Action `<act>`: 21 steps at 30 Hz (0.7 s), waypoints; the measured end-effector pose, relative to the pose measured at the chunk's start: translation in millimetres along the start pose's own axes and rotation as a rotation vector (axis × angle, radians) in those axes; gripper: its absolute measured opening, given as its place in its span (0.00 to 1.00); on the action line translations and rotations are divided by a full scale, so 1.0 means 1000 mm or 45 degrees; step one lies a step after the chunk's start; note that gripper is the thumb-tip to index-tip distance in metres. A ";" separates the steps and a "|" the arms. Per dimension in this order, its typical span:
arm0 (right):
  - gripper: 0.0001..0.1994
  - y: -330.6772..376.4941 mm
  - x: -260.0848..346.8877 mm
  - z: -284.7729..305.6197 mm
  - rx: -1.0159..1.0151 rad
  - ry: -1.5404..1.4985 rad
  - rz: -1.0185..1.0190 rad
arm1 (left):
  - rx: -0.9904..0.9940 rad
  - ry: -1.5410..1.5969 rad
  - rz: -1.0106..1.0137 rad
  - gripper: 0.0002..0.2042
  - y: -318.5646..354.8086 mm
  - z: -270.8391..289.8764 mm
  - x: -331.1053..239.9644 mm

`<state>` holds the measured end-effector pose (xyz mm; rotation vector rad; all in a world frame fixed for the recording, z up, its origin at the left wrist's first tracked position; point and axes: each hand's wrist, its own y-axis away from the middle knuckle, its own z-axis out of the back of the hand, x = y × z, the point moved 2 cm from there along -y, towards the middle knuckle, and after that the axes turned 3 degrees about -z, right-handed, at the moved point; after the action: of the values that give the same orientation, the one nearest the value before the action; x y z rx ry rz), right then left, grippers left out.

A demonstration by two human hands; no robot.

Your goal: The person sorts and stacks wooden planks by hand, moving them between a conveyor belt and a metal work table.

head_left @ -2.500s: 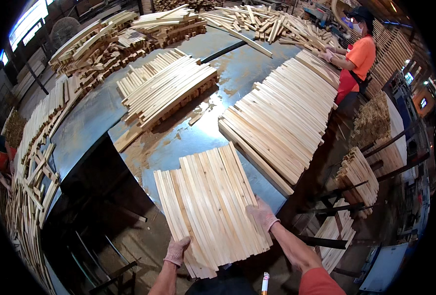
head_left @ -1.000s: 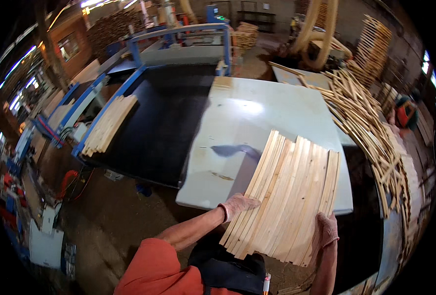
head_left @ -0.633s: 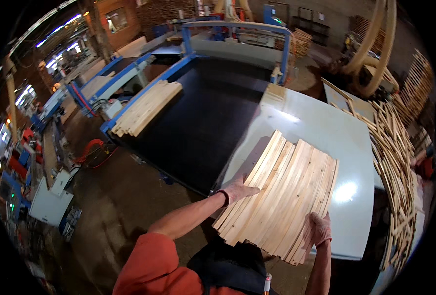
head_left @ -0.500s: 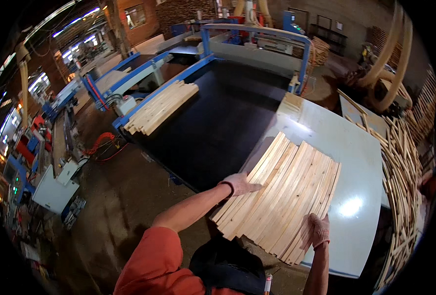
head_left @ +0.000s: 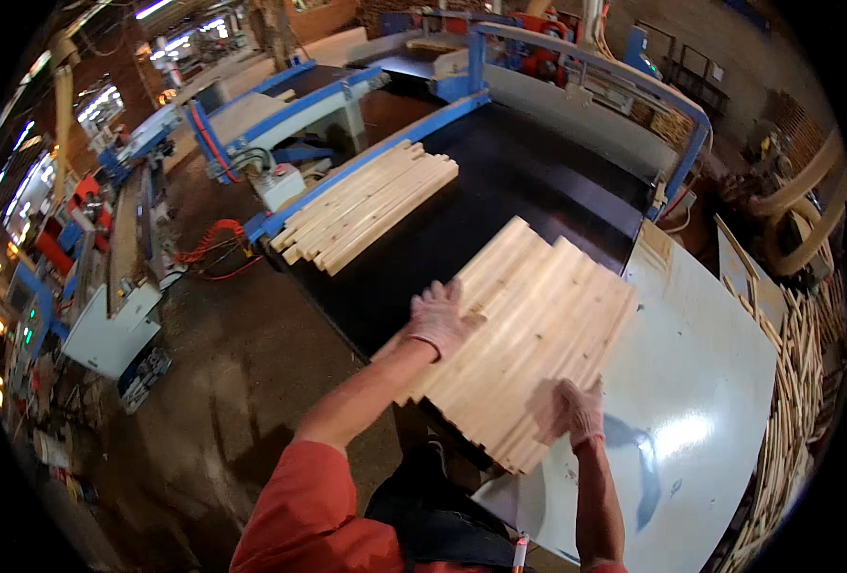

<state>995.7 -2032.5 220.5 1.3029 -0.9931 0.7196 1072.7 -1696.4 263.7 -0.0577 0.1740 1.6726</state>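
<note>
A batch of pale wooden strips (head_left: 519, 334), laid side by side with uneven ends, lies before me across the black belt (head_left: 509, 181) and the glossy pale table (head_left: 700, 372). My left hand (head_left: 443, 323), in a knitted glove, rests against the batch's left side, its fingers spread and its thumb toward the top of the strips. At the near right edge, my gloved right hand (head_left: 578, 411) grips the outer strips; part of its fingers is hidden. Farther off, a second group of wooden strips (head_left: 366, 205) lies on the belt along its blue side rail.
A blue gantry frame (head_left: 591, 62) spans the belt's far end. Loose wooden sticks (head_left: 796, 372) are heaped beyond the table on the right. Machinery (head_left: 108, 325) with a red coiled hose (head_left: 209, 239) stands left. Thick ducts (head_left: 805, 191) hang at the far right.
The near batch has shifted left and away from me, farther onto the black belt. My left hand's fingers have spread apart. My right hand has moved left and forward with the strips. The view has also turned.
</note>
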 end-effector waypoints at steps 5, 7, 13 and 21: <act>0.34 -0.061 0.010 -0.117 0.002 0.748 0.266 | -0.074 -0.250 0.006 0.50 -0.080 -0.005 0.113; 0.28 -0.072 0.033 -0.160 0.180 1.464 0.402 | -0.106 -0.253 0.011 0.50 -0.102 0.004 0.150; 0.52 -0.073 0.066 -0.234 -0.012 1.241 -0.061 | -0.094 -0.172 0.065 0.48 -0.137 0.026 0.200; 0.56 -0.033 0.051 -0.202 0.253 1.080 -0.064 | 0.041 -0.249 0.060 0.45 -0.147 0.051 0.179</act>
<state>1084.4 -1844.3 255.4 1.0178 -0.2033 1.2129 1202.0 -1498.3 276.7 0.1349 0.0550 1.7112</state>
